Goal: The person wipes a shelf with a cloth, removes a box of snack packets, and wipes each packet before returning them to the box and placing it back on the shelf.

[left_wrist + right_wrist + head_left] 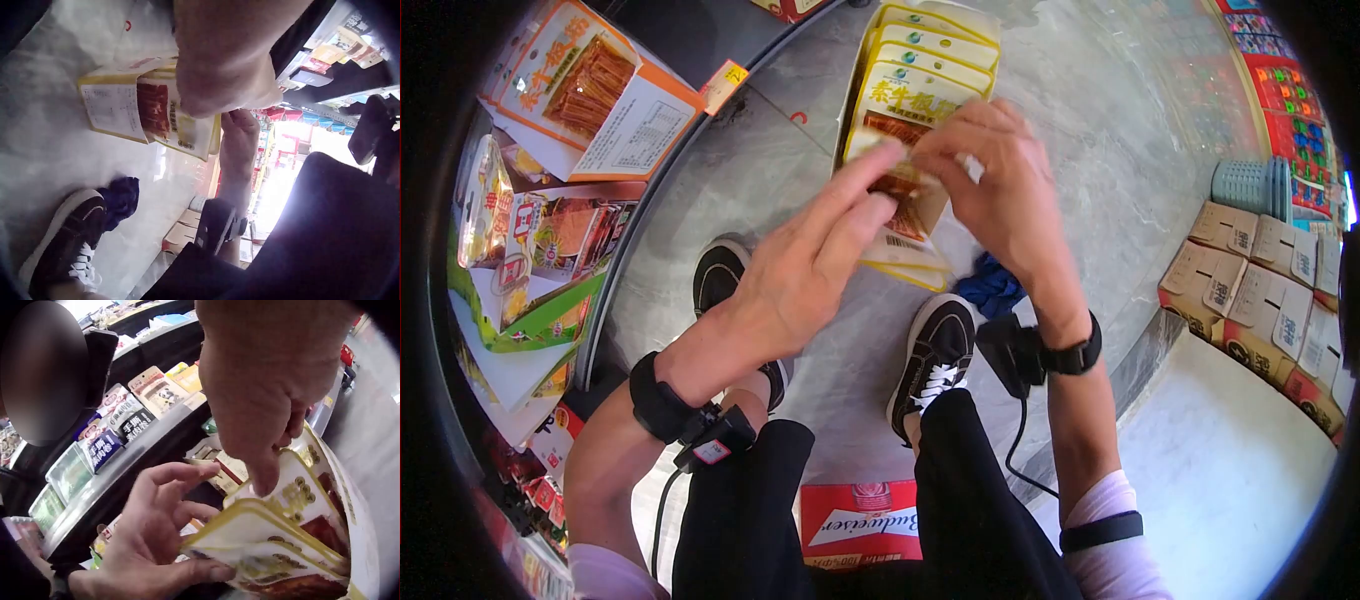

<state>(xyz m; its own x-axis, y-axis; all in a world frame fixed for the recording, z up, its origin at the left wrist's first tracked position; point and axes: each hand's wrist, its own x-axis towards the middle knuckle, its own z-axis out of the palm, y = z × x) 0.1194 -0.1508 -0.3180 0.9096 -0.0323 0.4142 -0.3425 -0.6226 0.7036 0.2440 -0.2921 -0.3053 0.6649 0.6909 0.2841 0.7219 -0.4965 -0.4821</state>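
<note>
A narrow white box (pixel 112 111) with yellow edges stands on the floor, filled with a row of flat yellow-and-white snack packets (pixel 930 60) with red-brown strips pictured on them. My left hand (pixel 800 260) reaches in from the left. Its thumb lies on the front of a packet (pixel 250 540), with the other fingers round the packet's edge. From the right, my right hand (pixel 1000 170) has its fingers bent at the packets' upper edges and pinches one there. In the right wrist view a fingertip points down against a packet's face.
Shelves on the left hold an orange-and-white snack box (pixel 590 85) and other packs. A blue crumpled cloth (pixel 992 287) lies near the right shoe (pixel 935 350). Cartons (pixel 1250 290) and blue-grey baskets (pixel 1250 188) stand on the right. A red Budweiser box (pixel 860 525) sits between the legs.
</note>
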